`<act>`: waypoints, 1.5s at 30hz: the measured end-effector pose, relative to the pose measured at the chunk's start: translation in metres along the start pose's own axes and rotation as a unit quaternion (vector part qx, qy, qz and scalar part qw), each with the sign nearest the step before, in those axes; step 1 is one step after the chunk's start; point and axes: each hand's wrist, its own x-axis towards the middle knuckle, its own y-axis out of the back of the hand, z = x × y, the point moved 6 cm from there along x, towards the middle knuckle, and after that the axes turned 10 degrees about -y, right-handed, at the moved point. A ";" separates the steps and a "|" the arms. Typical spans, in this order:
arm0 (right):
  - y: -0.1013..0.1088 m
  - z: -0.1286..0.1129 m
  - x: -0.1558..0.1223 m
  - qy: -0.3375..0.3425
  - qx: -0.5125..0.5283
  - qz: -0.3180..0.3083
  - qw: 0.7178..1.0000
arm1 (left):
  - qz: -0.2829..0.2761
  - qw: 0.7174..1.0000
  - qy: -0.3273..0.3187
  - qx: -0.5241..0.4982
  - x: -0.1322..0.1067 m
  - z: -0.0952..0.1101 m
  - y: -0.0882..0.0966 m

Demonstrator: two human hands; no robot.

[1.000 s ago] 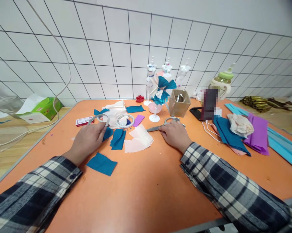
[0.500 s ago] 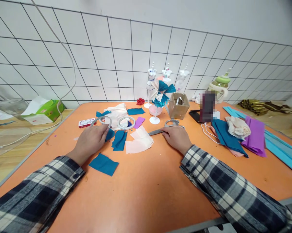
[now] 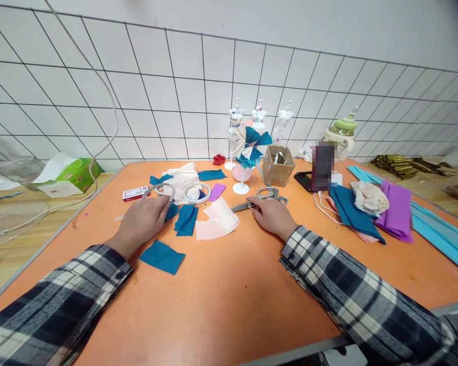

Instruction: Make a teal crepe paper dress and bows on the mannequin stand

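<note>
My left hand (image 3: 143,221) grips the near edge of a narrow roll of tape (image 3: 147,190), its ring tilted up from the table. A second tape roll (image 3: 197,194) lies just to the right. My right hand (image 3: 271,216) is closed over the middle of metal scissors (image 3: 273,192); the handles show behind the knuckles and the blades point left. Exactly how the fingers hold them is partly hidden. Pale pink crepe paper pieces (image 3: 217,223) lie by the blade tips. Teal paper pieces (image 3: 162,257) lie near my left hand.
Behind stand small white dress forms (image 3: 236,119), a teal-and-cream paper bow dress on a stand (image 3: 251,145) and a cardboard box (image 3: 278,168). Right are a phone (image 3: 323,165), a bottle (image 3: 342,134) and folded purple paper (image 3: 396,213). A red-and-white box (image 3: 134,193) lies left.
The view has shifted slightly, so things on the right sit a little further left. Both hands stay at the same things, with no clear movement of either.
</note>
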 end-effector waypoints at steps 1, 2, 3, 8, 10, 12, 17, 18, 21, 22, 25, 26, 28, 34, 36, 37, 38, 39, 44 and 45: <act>0.001 0.001 0.000 -0.006 0.002 0.003 1.000 | 0.000 1.000 0.000 0.000 0.000 0.000 0.000; 0.001 0.001 0.000 -0.009 0.004 0.005 1.000 | -0.001 1.000 0.001 -0.001 0.000 0.000 0.000; 0.002 0.001 0.000 -0.009 0.006 0.006 1.000 | -0.003 1.000 0.004 -0.002 0.000 0.000 0.000; 0.003 -0.001 0.000 0.007 0.008 0.011 1.000 | -0.017 1.000 0.003 0.004 0.001 0.000 -0.001; 0.004 -0.002 0.000 0.009 0.008 0.014 1.000 | -0.017 1.000 -0.002 0.010 0.001 0.000 -0.001; 0.005 -0.003 -0.001 0.011 0.008 0.017 1.000 | -0.015 1.000 -0.006 0.013 0.001 0.000 -0.001; 0.005 -0.005 -0.002 0.027 0.002 0.014 1.000 | -0.015 1.000 -0.003 0.007 0.001 0.001 -0.001; 0.005 -0.005 -0.002 0.028 0.001 0.014 1.000 | -0.017 1.000 -0.001 0.006 0.001 0.001 -0.001; 0.004 -0.004 -0.003 0.030 -0.007 0.011 0.999 | -0.021 1.000 0.002 0.008 0.001 0.001 0.000; 0.004 -0.004 -0.003 0.030 -0.012 0.010 0.999 | -0.024 1.000 0.003 0.011 0.002 0.001 0.000; 0.003 -0.005 -0.004 0.034 -0.038 0.005 0.999 | -0.031 0.999 0.002 0.021 0.002 0.002 -0.001; 0.003 -0.006 -0.004 0.036 -0.051 0.001 0.998 | -0.032 0.999 0.002 0.022 0.002 0.002 -0.001; 0.001 -0.008 -0.004 0.046 -0.085 -0.008 0.995 | -0.030 0.999 0.000 0.023 0.002 0.002 -0.001; -0.001 -0.015 -0.007 0.083 -0.149 -0.024 0.985 | -0.018 0.999 -0.009 0.030 0.002 0.003 -0.001; -0.002 -0.016 -0.008 0.095 -0.153 -0.028 0.983 | -0.018 0.999 -0.011 0.028 0.001 0.003 -0.001; -0.003 -0.017 -0.009 0.103 -0.157 -0.031 0.982 | -0.018 0.999 -0.012 0.026 0.001 0.003 -0.001; -0.003 -0.017 -0.010 0.111 -0.160 -0.034 0.980 | -0.020 0.999 -0.014 0.024 0.001 0.003 -0.001; -0.004 -0.018 -0.010 0.116 -0.164 -0.035 0.979 | -0.023 0.999 -0.015 0.022 0.002 0.003 -0.002; -0.002 -0.013 -0.008 0.084 -0.142 -0.013 0.986 | -0.030 0.999 -0.012 0.019 0.002 0.003 -0.003; -0.001 -0.012 -0.007 0.074 -0.133 -0.006 0.988 | -0.030 0.999 -0.012 0.019 0.002 0.003 -0.003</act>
